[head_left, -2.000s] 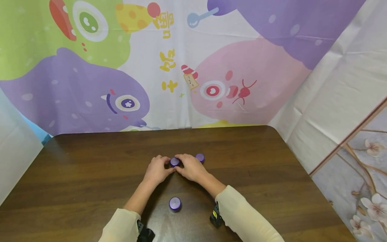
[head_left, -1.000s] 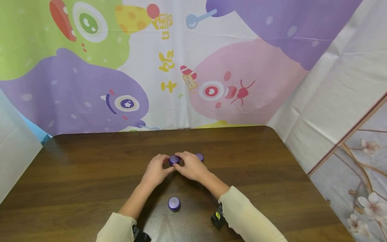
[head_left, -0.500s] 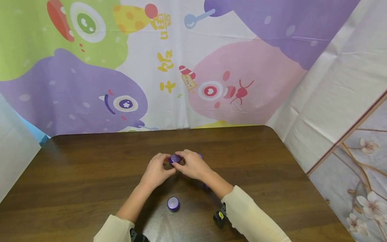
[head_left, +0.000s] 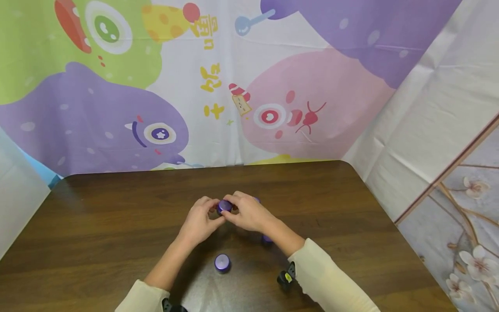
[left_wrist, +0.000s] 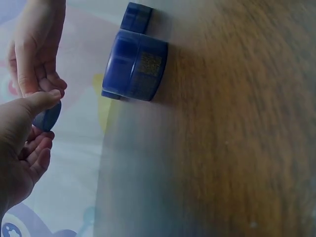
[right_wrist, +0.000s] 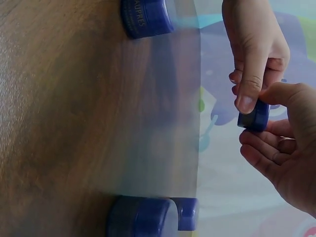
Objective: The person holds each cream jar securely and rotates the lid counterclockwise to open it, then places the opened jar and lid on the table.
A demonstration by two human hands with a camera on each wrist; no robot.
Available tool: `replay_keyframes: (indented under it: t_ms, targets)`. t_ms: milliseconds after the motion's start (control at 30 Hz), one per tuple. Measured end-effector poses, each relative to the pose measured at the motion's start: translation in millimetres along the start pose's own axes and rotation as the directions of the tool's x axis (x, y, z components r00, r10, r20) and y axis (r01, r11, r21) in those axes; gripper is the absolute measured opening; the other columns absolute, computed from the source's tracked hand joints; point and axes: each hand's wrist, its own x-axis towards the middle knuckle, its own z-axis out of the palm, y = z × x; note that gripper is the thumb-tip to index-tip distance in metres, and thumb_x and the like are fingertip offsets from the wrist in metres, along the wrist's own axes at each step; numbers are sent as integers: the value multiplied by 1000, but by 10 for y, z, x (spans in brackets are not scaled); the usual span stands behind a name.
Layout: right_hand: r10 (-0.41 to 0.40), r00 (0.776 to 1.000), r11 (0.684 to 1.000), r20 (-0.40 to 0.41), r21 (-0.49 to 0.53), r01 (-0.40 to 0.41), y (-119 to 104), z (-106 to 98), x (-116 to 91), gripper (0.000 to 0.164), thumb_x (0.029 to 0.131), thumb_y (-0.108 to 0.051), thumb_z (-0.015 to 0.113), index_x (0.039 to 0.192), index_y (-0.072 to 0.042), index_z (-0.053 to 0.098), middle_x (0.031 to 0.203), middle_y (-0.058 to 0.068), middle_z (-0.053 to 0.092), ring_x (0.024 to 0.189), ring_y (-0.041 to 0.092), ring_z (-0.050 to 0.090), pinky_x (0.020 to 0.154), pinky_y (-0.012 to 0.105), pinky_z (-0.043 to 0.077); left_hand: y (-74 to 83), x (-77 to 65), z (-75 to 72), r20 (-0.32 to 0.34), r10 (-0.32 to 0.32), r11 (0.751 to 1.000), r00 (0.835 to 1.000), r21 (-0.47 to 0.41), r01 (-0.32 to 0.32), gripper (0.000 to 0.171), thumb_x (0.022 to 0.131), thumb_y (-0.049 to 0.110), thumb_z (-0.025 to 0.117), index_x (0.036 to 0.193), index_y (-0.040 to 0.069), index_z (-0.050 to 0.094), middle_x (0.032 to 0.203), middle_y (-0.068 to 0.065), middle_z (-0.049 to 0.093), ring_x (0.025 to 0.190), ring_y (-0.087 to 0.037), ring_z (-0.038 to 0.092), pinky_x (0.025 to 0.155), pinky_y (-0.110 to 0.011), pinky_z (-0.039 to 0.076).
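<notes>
Two bare hands in pale sleeves meet above a dark wooden surface (head_left: pixel 117 225), both on one small round purple container (head_left: pixel 224 207). The left hand (head_left: pixel 200 220) has its thumb and fingers bent about one side, a narrow grip; the right hand (head_left: pixel 249 212) pinches the other side just as closely. Both wrist views show the container against the cloth, between the fingertips. Three similar containers stand on the surface: a near container (head_left: pixel 222 263), closer to the person; a half-hidden container (head_left: pixel 267 238) beside the right forearm; and a far container (head_left: pixel 257 199), mostly covered by the right hand. Behind hangs a cartoon-printed cloth (head_left: pixel 230 143).
</notes>
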Motion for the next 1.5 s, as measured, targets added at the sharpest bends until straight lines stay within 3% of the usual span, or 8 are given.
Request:
replay_keyframes:
  t_ms: [333, 567, 733, 933, 1133, 1367, 1500]
  targets:
    - [-77, 997, 997, 28, -1, 77, 5, -84, -55, 34, 91, -26, 60, 118, -5, 60, 98, 5, 59, 82, 19, 58, 68, 19, 45, 52, -30, -22, 19, 17, 999, 1000, -43, -16, 37, 75, 17, 78, 105, 0, 66, 91, -7, 60, 83, -21, 57, 73, -34, 51]
    - [-103, 991, 995, 82, -5, 104, 22, -120, -99, 44, 93, -24, 57, 132, -5, 51, 112, 7, 57, 92, 18, 60, 76, 20, 49, 61, -43, -29, 18, 25, 995, 1000, -93, -23, 33, 75, 14, 78, 103, 0, 67, 88, -6, 60, 83, -21, 58, 74, -35, 51]
    - [-56, 998, 998, 31, 18, 55, 8, -143, -118, 51, 91, -31, 59, 134, -5, 49, 112, 5, 58, 95, 18, 59, 80, 25, 50, 68, -42, -32, -1, -4, 995, 1000, -99, 4, 33, 74, 17, 79, 101, 3, 67, 87, -5, 60, 80, -17, 56, 71, -32, 50]
    - [26, 999, 999, -26, 47, -24, -19, -180, -104, 45, 89, -37, 62, 123, -5, 60, 99, 2, 59, 88, 12, 60, 76, 21, 51, 70, -45, -38, -29, -21, 997, 999, -71, 19, 36, 72, 26, 81, 99, 6, 68, 89, -3, 60, 80, -18, 56, 71, -31, 49]
    - [-26, 999, 999, -18, 22, 27, -25, -178, -83, 36, 87, -30, 66, 113, -5, 65, 95, 2, 60, 84, 13, 60, 71, 18, 50, 75, -45, -22, -35, 0, 997, 999, -73, -3, 34, 72, 20, 81, 100, 4, 69, 87, -5, 59, 78, -19, 56, 68, -29, 48]
    - [-76, 997, 997, 19, 23, 76, -27, -191, -102, 39, 86, -21, 63, 122, -6, 60, 108, 4, 58, 90, 16, 60, 76, 21, 50, 93, -51, -21, -33, 1, 997, 999, -75, -3, 37, 73, 16, 80, 104, 1, 68, 87, -6, 59, 77, -18, 55, 66, -27, 47]
    - [-77, 997, 996, -14, 43, 78, -30, -200, -117, 41, 88, -25, 63, 123, -5, 59, 109, 5, 59, 92, 16, 59, 78, 23, 50, 104, -55, -24, -36, -12, 996, 999, -84, 9, 37, 73, 17, 79, 105, 1, 68, 87, -6, 59, 77, -18, 54, 65, -26, 46]
